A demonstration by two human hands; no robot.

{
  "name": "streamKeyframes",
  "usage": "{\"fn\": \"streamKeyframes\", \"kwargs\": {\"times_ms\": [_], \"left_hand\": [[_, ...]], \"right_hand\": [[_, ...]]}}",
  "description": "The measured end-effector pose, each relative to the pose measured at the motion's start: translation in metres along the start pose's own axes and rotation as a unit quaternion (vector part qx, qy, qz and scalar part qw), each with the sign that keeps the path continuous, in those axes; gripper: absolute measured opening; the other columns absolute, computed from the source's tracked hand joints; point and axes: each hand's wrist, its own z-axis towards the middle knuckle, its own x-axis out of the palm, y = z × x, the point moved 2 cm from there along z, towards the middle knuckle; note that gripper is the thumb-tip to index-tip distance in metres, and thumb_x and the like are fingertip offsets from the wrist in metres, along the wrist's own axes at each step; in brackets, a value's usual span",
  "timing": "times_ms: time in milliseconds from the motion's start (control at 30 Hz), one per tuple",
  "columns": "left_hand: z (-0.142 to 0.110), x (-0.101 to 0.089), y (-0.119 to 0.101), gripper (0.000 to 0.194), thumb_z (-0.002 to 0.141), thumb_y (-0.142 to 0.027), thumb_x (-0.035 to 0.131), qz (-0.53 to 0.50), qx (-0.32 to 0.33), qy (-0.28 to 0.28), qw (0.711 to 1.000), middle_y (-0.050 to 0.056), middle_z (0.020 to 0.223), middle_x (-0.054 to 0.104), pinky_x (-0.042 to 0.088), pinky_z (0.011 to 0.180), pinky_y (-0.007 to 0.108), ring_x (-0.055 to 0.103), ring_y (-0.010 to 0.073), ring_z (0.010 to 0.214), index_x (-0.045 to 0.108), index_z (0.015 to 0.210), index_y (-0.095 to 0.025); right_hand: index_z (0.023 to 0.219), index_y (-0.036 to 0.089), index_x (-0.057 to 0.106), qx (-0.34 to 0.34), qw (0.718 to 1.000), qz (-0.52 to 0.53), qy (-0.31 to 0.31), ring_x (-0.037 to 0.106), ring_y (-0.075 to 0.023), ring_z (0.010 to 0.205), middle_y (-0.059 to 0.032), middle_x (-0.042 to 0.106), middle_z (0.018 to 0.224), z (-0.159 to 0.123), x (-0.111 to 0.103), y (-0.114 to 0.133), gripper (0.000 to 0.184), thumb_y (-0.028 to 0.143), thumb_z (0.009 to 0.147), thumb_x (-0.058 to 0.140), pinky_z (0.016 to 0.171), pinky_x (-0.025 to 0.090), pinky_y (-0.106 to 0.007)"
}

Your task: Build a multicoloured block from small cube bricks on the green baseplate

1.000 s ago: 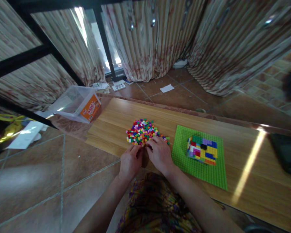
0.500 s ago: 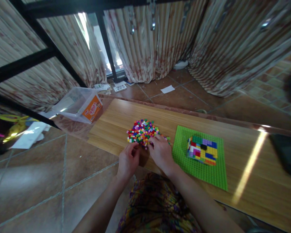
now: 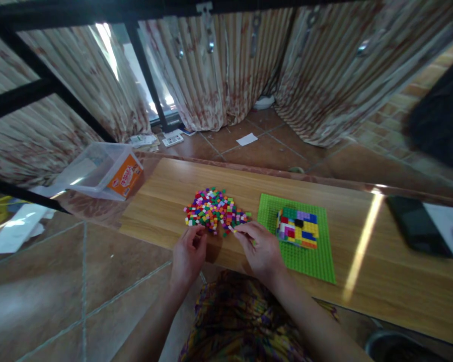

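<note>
A heap of tiny coloured building bricks (image 3: 209, 208) lies on the wooden table. At the heap's near left edge is my left hand (image 3: 190, 251), thumb and fingers curled together; whatever they hold, if anything, is too small to see. My right hand (image 3: 259, 247) is at the near right edge, pinching a small pale brick (image 3: 232, 229) at the fingertips. To the right of it a green baseplate (image 3: 266, 213) carries a low block built of many-coloured bricks (image 3: 308, 235), with a dark piece on top.
A clear plastic box (image 3: 98, 173) with an orange label stands beyond the table's left end. Farther right on the wooden table (image 3: 357, 229) lie a dark flat object (image 3: 417, 226) and white paper (image 3: 445, 226). A dark shape (image 3: 443, 115) appears at the right, behind the table.
My right hand has drawn back from the heap toward the right, and a pale brick now shows at its fingertips. My left hand stays by the heap. The whole view has shifted.
</note>
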Motion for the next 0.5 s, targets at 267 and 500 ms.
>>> {"fn": "streamKeyframes", "kwargs": {"times_ms": [267,500], "left_hand": [[-0.019,0.047,-0.064,0.019,0.088,-0.020,0.054,-0.119,0.071,0.169,0.976,0.002,0.084,0.067,0.050,0.070,0.024,0.062,0.0136,0.075,0.065,0.103,-0.019],[-0.022,0.100,-0.123,0.048,0.085,-0.019,0.055,-0.194,0.081,0.336,0.918,-0.001,0.078,0.068,0.045,0.059,0.022,0.058,0.0108,0.061,0.050,0.133,-0.019]], "right_hand": [[0.092,0.025,0.073,0.091,0.979,-0.097,-0.152,0.067,-0.0184,0.088,-0.0039,0.070,0.095,-0.059,-0.096,-0.036,0.016,0.032,0.090,0.059,0.080,0.054,-0.033],[0.087,0.024,0.075,0.066,0.961,-0.201,-0.180,0.064,-0.0188,0.081,-0.0050,0.066,0.090,-0.046,-0.133,-0.061,0.019,0.036,0.089,0.059,0.072,0.053,-0.034]]}}
